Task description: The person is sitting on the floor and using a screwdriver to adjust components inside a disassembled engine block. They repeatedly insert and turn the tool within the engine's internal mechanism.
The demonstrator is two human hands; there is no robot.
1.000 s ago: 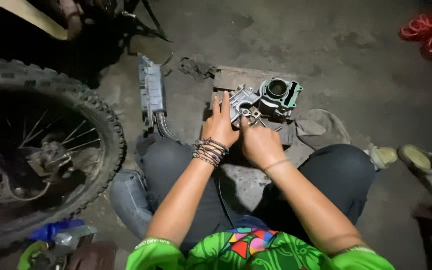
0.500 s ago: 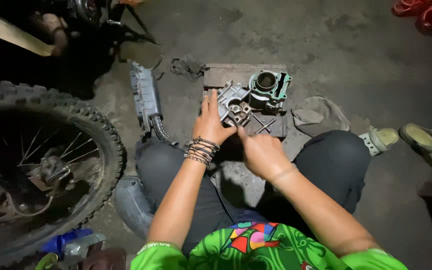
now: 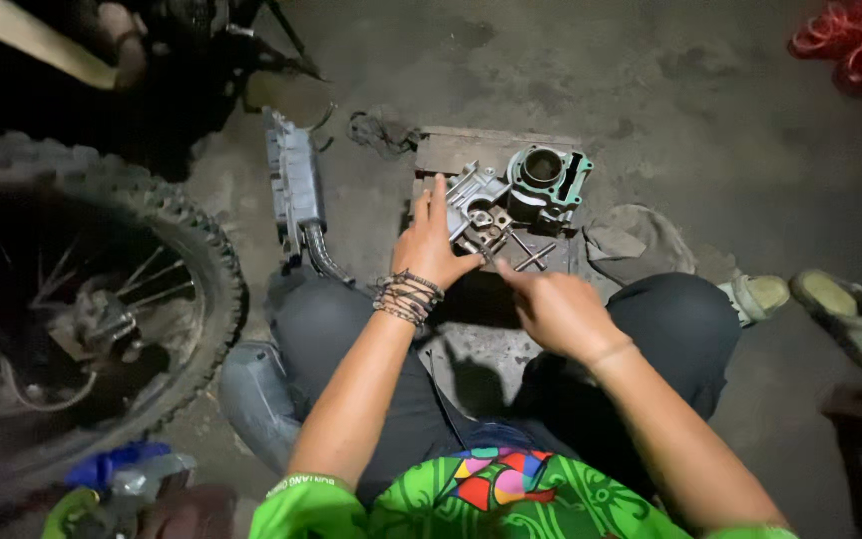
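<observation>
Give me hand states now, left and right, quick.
Left hand: open, fingers spread, resting flat on the metal engine part.
Right hand: loosely curled, fingertip reaching toward that part; whether it holds anything cannot be told.

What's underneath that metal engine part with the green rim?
The engine cylinder sits on a flat wooden board laid on the concrete floor. The left hand rests beside it on another metal part. Anything directly beneath is covered.

wheel (image 3: 72,319) cut off left, red sandals (image 3: 850,45) cropped
</observation>
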